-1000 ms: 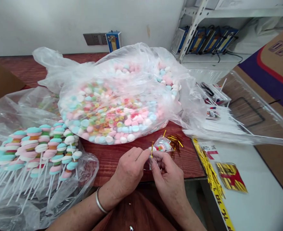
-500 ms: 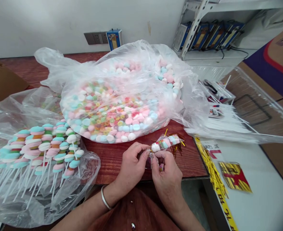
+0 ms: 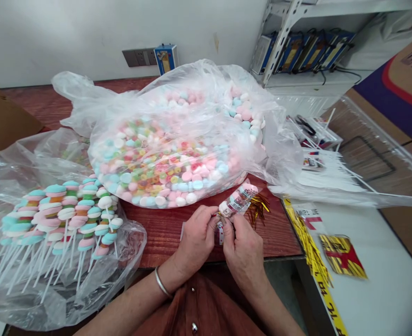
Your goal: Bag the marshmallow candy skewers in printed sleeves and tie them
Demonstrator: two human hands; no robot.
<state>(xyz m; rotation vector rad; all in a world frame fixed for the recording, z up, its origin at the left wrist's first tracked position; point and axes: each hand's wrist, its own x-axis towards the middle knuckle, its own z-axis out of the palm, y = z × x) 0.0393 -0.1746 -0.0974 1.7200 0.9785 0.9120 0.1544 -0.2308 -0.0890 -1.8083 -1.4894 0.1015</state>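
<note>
The wrapped candy stick point(image 3: 239, 199) has swung its far end away from the person since the previous frame. The left hand point(image 3: 198, 229) and right hand point(image 3: 244, 240) pinch its gathered near end with their fingers point(image 3: 229, 234), over the counter point(image 3: 279, 238). Gold ties point(image 3: 259, 208) lie just beyond; farther back sits a clear bag of candies point(image 3: 164, 168).

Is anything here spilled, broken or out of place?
Nothing looks clearly spilled or broken. The wrapped marshmallow candy between the left hand and right hand leans, with no visible damage. The yellow metallic strips look untidy, strewn at uneven angles along the edge of the white surface.
</note>
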